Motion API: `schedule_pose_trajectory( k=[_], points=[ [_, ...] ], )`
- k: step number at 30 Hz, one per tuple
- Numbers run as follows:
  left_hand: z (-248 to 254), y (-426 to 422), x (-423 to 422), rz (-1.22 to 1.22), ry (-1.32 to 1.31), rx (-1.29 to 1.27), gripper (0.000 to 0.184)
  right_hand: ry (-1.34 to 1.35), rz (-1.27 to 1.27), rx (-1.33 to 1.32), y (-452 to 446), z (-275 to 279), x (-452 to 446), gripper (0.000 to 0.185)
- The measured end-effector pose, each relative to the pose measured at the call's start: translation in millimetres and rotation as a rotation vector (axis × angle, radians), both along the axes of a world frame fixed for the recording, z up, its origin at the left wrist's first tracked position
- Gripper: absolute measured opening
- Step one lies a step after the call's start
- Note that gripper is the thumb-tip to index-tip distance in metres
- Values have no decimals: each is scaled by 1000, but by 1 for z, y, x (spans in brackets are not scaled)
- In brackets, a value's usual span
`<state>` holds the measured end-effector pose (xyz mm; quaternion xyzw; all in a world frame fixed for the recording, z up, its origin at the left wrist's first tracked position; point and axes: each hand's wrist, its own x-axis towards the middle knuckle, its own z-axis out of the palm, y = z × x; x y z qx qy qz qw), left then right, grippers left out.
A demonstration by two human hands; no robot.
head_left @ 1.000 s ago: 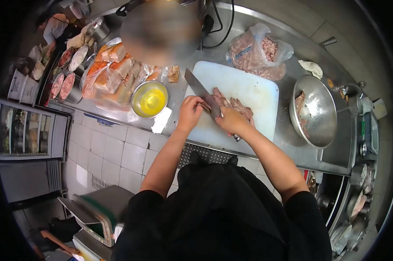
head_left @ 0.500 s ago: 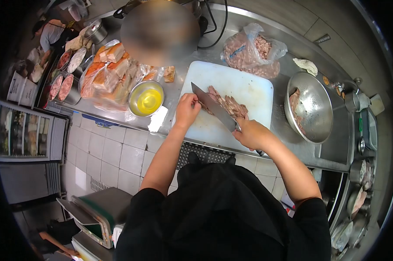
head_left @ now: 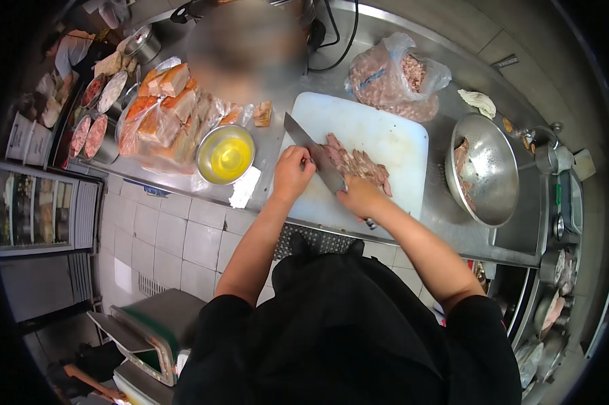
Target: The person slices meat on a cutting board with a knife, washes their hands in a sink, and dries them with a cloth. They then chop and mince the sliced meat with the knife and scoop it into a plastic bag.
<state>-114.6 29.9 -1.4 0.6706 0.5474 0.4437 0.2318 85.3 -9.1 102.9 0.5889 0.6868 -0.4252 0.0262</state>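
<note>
Head view: sliced meat lies heaped just to the right of the broad knife blade, on the white cutting board. Your right hand is wrapped around the knife's handle. Your left hand has its fingers bunched at the blade's left side; whether they pinch any meat cannot be made out. For clean, safe slices, tuck those fingertips behind your knuckles and hold the blade upright. Right of the board sits a steel bowl; left, a bowl of yellow liquid.
</note>
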Motion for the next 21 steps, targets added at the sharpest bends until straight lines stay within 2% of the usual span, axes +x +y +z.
schedule_pose_trajectory(
  k=[1, 5, 7, 10, 12, 13, 15, 16, 18, 21],
  points=[
    [1, 0, 2, -5, 0, 12, 14, 74, -79, 50, -1, -2, -4, 31],
    [-9, -5, 3, 2, 25, 51, 14, 78, -87, 17, -3, 8, 0, 34],
    [-7, -5, 2, 15, 47, 87, 13, 119, -32, 310, -17, -8, 11, 35],
    [-2, -12, 4, 42, -18, 51, 13, 136, -150, 404, -43, 9, 45, 34],
    [5, -9, 9, 151, 139, 322, 16, 114, -336, 313, -55, 27, 75, 30],
    [13, -7, 16, 140, 138, 323, 16, 113, -348, 314, -61, 37, 89, 30],
    [28, 0, 33, 50, 175, 366, 22, 10, -496, 190, -70, 51, 117, 31],
    [34, 5, 45, 41, 175, 368, 22, 11, -505, 190, -73, 46, 131, 31],
    [46, 15, 77, -205, 243, 345, 22, -83, -519, 197, -76, 25, 155, 30],
    [41, 22, 118, -323, 328, 309, 21, -92, -537, 181, -82, 8, 165, 29]
  ],
)
